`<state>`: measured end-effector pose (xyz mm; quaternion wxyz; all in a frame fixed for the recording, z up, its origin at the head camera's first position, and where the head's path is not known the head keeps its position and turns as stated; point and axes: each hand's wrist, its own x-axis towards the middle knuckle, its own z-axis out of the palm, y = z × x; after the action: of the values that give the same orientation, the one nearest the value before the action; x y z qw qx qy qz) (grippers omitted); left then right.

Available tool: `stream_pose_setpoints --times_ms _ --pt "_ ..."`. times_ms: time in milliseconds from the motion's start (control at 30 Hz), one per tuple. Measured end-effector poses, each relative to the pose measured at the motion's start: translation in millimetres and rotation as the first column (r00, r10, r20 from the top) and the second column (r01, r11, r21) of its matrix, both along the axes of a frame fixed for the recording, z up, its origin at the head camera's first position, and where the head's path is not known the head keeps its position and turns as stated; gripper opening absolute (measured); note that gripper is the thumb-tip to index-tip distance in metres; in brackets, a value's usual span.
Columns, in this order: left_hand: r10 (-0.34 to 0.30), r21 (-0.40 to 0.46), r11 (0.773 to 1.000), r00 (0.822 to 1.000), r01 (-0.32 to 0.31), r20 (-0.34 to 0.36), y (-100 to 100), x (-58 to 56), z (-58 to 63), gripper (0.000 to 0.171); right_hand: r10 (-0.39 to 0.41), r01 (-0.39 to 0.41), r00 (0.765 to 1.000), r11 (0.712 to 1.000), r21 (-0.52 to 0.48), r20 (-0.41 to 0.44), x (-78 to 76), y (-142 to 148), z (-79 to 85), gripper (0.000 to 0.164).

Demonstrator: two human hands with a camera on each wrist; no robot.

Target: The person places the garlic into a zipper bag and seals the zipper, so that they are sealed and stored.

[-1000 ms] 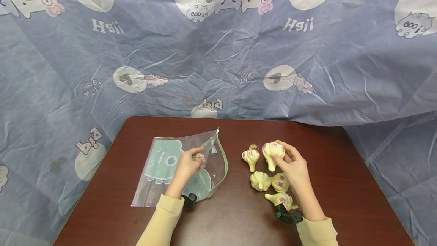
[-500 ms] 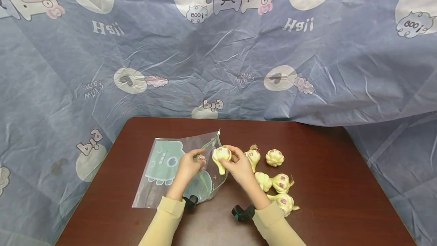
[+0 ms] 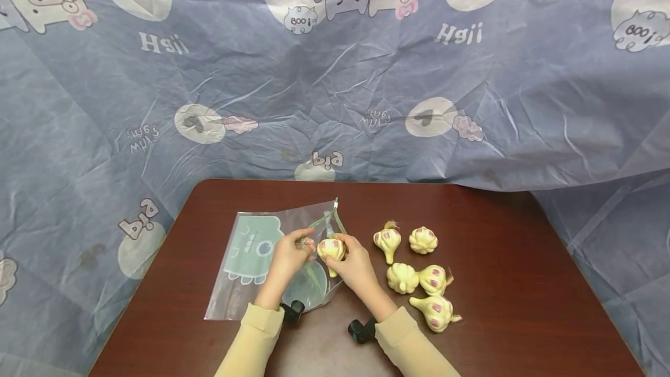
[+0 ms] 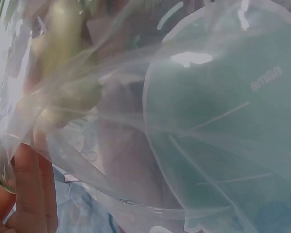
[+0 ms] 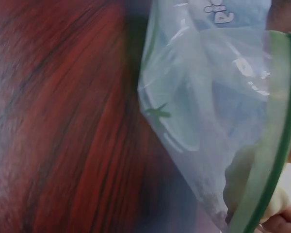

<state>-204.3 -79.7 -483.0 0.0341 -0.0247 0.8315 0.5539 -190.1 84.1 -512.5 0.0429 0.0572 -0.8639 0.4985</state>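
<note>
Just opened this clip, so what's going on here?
A person is working with a clear bag and garlic bulbs. The left grip pinches the bag near its open mouth, while the right grip holds one bulb at that opening; the wrist views show a bulb partly through the plastic. It has not been let go. Five other bulbs lie on the dark red table, to the right of the bag.

Garlic (image 4: 63, 58), probably, hazy through bag (image 4: 218, 126)
</note>
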Motion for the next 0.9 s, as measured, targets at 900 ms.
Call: stream_pose_setpoints --times_ms 900 --pt "0.031 0.09 0.996 0.999 -0.03 -0.013 -4 4.9 12.2 0.036 0.194 -0.154 0.978 0.914 0.375 -0.072 -9.9 6 -8.5 0.054"
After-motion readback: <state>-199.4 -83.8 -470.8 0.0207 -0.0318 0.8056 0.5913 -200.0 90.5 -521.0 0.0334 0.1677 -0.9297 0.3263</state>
